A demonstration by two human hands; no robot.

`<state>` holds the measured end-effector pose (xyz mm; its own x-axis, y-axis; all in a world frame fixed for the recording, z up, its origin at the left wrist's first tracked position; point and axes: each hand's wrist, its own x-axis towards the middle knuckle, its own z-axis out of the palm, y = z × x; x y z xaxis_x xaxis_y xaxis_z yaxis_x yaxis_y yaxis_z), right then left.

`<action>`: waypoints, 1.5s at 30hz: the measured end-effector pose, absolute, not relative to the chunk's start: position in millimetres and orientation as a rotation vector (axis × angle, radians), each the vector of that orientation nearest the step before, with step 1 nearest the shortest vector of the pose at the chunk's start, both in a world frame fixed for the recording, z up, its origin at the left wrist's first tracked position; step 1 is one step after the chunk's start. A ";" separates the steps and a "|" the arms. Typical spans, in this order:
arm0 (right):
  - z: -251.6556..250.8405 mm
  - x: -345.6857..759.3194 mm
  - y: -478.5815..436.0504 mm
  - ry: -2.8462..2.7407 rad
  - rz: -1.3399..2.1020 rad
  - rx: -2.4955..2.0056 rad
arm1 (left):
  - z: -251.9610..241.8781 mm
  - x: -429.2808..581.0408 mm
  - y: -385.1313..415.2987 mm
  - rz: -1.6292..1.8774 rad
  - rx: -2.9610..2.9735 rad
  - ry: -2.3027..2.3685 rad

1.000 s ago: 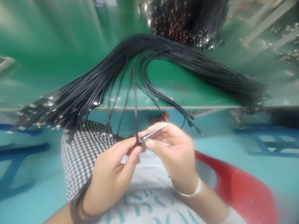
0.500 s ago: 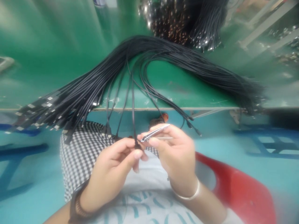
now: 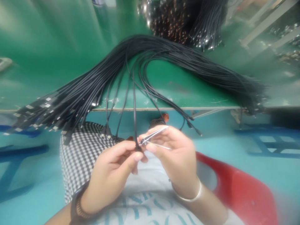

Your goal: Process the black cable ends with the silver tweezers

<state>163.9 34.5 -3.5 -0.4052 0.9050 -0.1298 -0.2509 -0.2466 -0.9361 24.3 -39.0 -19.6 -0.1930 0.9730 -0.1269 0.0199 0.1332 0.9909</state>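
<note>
My left hand [image 3: 112, 173] pinches a black USB-type cable [image 3: 134, 112] near its connector end, between thumb and fingers. The connector itself is mostly hidden by the fingers. In my right hand [image 3: 179, 162] is a silver nail clipper [image 3: 154, 134], its lever raised at an angle. The clipper's jaws are right beside the cable's end at the left fingertips; whether they touch it I cannot tell. This cable hangs down over the table edge from a thick bundle of black cables [image 3: 145, 42].
The bundle arches over the green table [image 3: 58, 50], its plugs spilling over the front edge at left. Several loose cable ends [image 3: 191, 122] hang near my right hand. Another cable pile [image 3: 171, 22] lies at the back. A red chair [image 3: 246, 184] is at right, blue stools [image 3: 18, 168] beyond.
The nail clipper has turned slightly, its lever and body now spread wider apart, and its jaws have come nearer the cable's end. My left hand keeps its pinch, almost still.
</note>
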 end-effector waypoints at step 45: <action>-3.4 158.5 22.3 -1.007 1.821 -0.914 | -13.6 38.7 -34.1 1.312 0.764 1.580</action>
